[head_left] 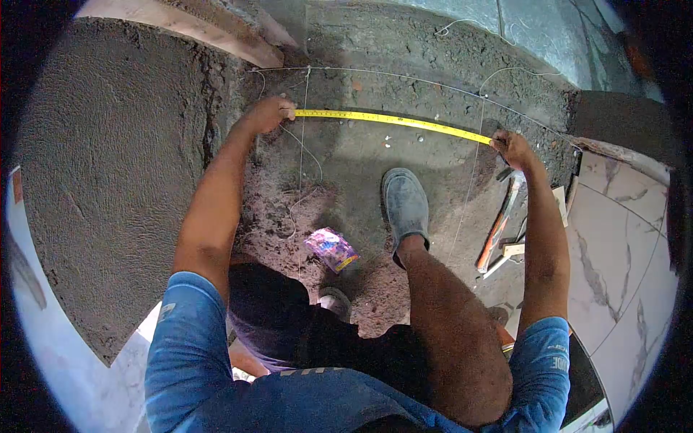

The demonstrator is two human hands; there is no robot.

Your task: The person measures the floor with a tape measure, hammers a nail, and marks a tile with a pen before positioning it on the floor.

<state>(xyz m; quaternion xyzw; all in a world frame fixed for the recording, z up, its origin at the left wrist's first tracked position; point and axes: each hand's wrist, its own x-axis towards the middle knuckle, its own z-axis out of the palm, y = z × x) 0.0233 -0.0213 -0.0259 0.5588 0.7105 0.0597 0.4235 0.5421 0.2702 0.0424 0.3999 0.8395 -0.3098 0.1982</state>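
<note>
A yellow tape measure (390, 120) is stretched flat across the bare mortar floor (404, 50). My left hand (268, 113) pins its left end next to a rough raised mortar bed (108, 166). At the other end, my right hand (511, 148) holds the tape close to the laid marble tiles (621, 238). Thin white string lines (303, 130) cross the floor under and beside the tape. I squat over the spot, with my right foot in a grey shoe (406, 202) planted just below the tape.
A hammer with a reddish handle (498, 224) and other small tools lie by the tile edge on the right. A crumpled pink and purple wrapper (330, 248) sits on the dirt between my legs. A wooden plank (209, 32) rests at the top left.
</note>
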